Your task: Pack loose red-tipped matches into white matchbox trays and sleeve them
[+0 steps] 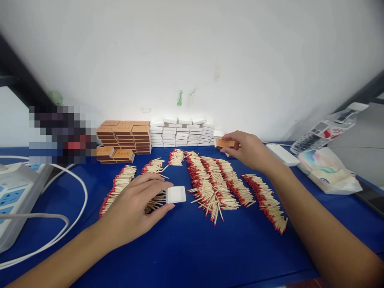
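— So, what are you holding?
— My left grip [136, 208] pinches the white tray [176, 195], which rests on the blue surface [192, 248] just beside the matches [210, 184]. My right grip [250, 151] is closed on an orange sleeve [225, 143] near the white stacks [181, 134].
— Any risk?
— I'd judge my left palm, lying over one match pile, could scatter it, and a loose pinch could tip the tray.

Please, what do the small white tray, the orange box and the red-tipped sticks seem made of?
The white tray at the left hand looks like thin matte cardboard: plain, flat walls. The orange box in the right hand seems printed card, with sharp edges. The sticks look like pale bare wood with dull red coated tips.
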Available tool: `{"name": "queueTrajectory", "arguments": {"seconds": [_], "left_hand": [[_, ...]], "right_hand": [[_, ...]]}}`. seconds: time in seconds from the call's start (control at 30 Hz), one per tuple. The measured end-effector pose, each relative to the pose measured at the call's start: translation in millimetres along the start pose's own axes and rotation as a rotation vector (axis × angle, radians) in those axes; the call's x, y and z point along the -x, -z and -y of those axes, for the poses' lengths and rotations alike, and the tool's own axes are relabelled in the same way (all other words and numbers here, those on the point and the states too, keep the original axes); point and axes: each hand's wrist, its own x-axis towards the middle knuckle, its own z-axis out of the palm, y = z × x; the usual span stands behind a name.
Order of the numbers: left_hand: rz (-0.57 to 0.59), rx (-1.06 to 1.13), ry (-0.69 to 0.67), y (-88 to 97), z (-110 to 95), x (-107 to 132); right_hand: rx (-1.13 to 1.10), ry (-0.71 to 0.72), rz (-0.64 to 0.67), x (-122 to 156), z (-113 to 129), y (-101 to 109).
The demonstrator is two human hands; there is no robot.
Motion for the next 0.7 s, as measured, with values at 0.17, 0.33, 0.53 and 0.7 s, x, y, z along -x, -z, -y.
{"name": "queueTrajectory", "arguments": {"seconds": [0.17, 0.33, 0.53, 0.7], "left_hand": [[0.008, 0.01, 0.003, 0.2, 2, 0], [-0.02, 0.005, 0.018, 0.4, 4, 1], [-0.058, 0.003, 0.036, 0.9, 5, -1], [-0.089, -0.026, 0.054, 5.1, 6, -4]], "right_hand": [[0.066, 0.029, 0.141, -20, -11, -16], [-0.066, 0.077, 0.087, -18, 11, -18], [-0.184, 0.095, 0.202, -35, 59, -25], [-0.237, 0.175, 0.303, -71, 84, -44]]}}
